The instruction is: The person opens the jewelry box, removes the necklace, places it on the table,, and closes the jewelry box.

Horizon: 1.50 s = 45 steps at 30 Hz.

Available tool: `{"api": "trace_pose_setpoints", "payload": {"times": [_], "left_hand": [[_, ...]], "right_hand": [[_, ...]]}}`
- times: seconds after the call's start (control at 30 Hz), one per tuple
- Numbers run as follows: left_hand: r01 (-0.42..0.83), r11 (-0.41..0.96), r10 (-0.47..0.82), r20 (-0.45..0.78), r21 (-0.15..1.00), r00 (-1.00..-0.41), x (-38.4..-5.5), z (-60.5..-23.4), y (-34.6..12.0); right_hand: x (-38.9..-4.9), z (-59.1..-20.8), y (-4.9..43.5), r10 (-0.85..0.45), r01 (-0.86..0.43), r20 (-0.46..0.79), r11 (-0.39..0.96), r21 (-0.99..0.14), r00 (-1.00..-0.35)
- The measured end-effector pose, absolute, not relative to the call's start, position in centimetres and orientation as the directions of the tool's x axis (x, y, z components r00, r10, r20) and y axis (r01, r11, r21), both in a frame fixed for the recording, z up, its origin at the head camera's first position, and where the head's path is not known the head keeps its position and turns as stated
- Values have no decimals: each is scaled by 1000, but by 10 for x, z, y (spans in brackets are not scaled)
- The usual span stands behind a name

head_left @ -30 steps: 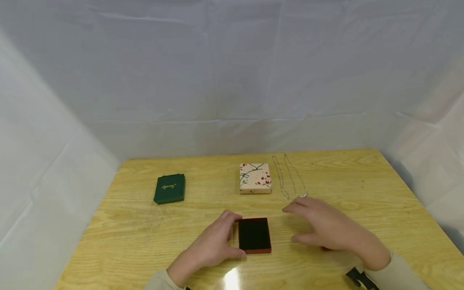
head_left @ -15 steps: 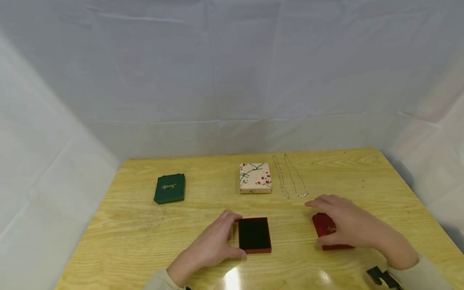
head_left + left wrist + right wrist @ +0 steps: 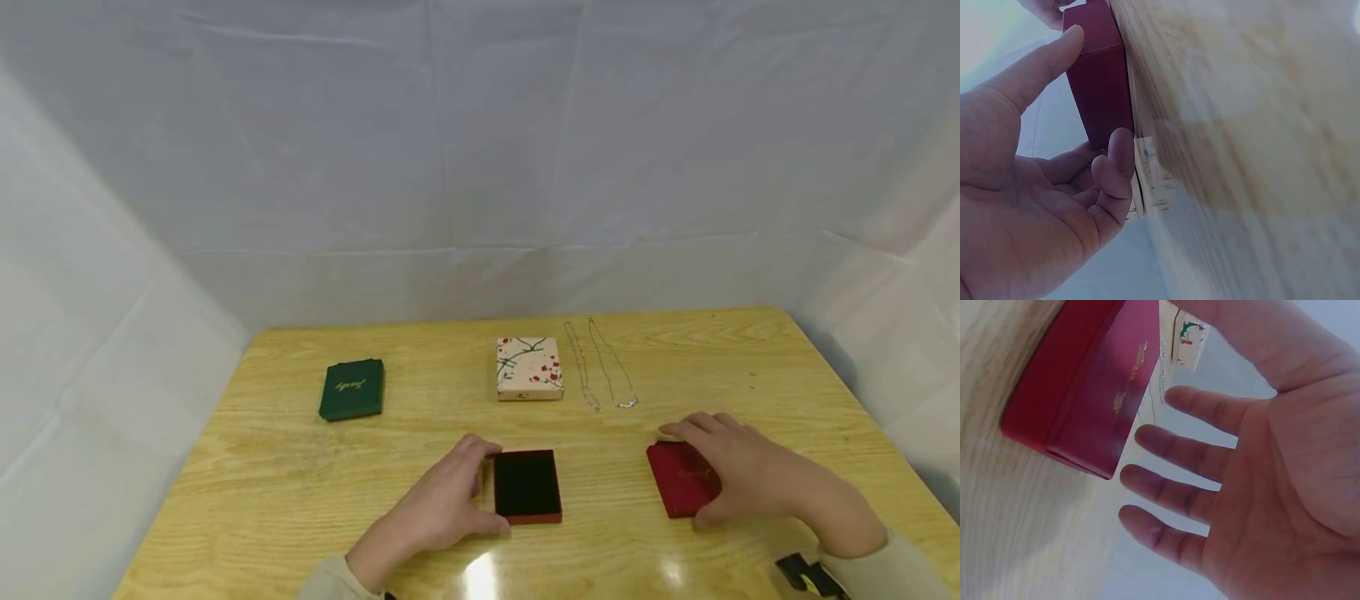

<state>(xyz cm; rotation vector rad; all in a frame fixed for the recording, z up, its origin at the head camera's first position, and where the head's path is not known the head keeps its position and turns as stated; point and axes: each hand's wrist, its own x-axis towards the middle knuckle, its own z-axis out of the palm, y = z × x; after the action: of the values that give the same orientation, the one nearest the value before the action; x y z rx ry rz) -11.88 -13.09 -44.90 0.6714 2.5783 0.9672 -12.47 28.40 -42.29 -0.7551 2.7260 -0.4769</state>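
A shallow red jewelry box (image 3: 527, 485) with a black lining lies uncovered on the table at front centre. My left hand (image 3: 441, 507) holds it from the left, thumb at the near corner and fingers at the far one. In the left wrist view, the thumb rests on the red side of the box (image 3: 1099, 87). To the right lies the red box lid (image 3: 677, 482) with gold lettering. My right hand (image 3: 761, 475) hovers around its right side, partly covering it in the head view. In the right wrist view, the spread fingers (image 3: 1169, 487) stand apart from the lid (image 3: 1094, 400).
A floral-patterned box (image 3: 528, 369) sits farther back, with two thin silver necklaces (image 3: 626, 403) laid out beside it. A green box (image 3: 351, 389) with gold lettering is at the left. White sheeting (image 3: 480, 167) encloses the wooden table (image 3: 247, 475).
My right hand has moved right, away from the red box and off the lid's left part, uncovering more of the lid. The left hand has stayed at the box.
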Motion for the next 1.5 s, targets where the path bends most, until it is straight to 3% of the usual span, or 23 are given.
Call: {"api": "trace_pose_setpoints", "payload": {"times": [0.63,1.5], "left_hand": [[297,663,520,-137,687,-843,-119,-449,-131],[304,670,518,-134,678,-845,-119,-449,-130]], "right_hand": [[-127,-436,292,-521,-395,-237,815,-424,-820],[-130,-415,250,-571,-496,-70,762,-416,-818]]}}
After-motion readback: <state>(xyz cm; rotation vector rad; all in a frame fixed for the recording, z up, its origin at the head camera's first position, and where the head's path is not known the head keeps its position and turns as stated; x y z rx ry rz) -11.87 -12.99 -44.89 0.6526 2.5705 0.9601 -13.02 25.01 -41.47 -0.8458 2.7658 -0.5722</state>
